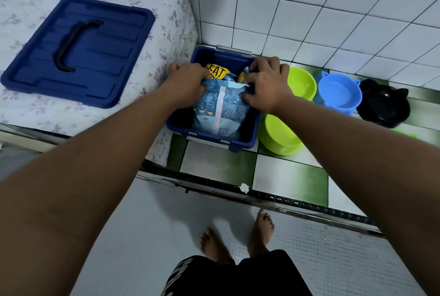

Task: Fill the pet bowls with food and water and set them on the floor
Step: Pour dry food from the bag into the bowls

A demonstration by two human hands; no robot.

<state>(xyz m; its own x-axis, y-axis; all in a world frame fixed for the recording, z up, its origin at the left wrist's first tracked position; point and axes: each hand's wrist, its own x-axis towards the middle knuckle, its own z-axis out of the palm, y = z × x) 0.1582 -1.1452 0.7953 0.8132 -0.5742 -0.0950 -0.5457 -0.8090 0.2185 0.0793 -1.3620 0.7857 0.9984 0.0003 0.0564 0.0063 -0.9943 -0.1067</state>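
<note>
The bed (166, 22) serves as a parking surface: the blue lid (78, 50) lies flat on it, handle up. This placement probably keeps the lid off the floor and clear of the work area.

The tiled floor (290, 176) carries the open storage box (181, 126), set in the corner between the bed and the wall. With the lid off, the contents can be reached from above.

The light-blue food bag (221, 110) stands upright inside the box and fills most of it. A yellow pack (217, 72) sits behind it.

Four pet bowls stand on the floor just to the right of the box, within reach for filling: two green bowls (301, 83) (278, 133), a blue bowl (338, 92) and a black bowl (383, 107). The green and blue bowls show no food or water. The contents of the black bowl cannot be determined.

The left hand (188, 81) has its fingers curled and clamped on the crumpled top left edge of the bag. The right hand (266, 83) is closed on the top right edge in the same way. The two-sided grip suggests the bag is about to be lifted out or opened. Filling has not begun.
</note>
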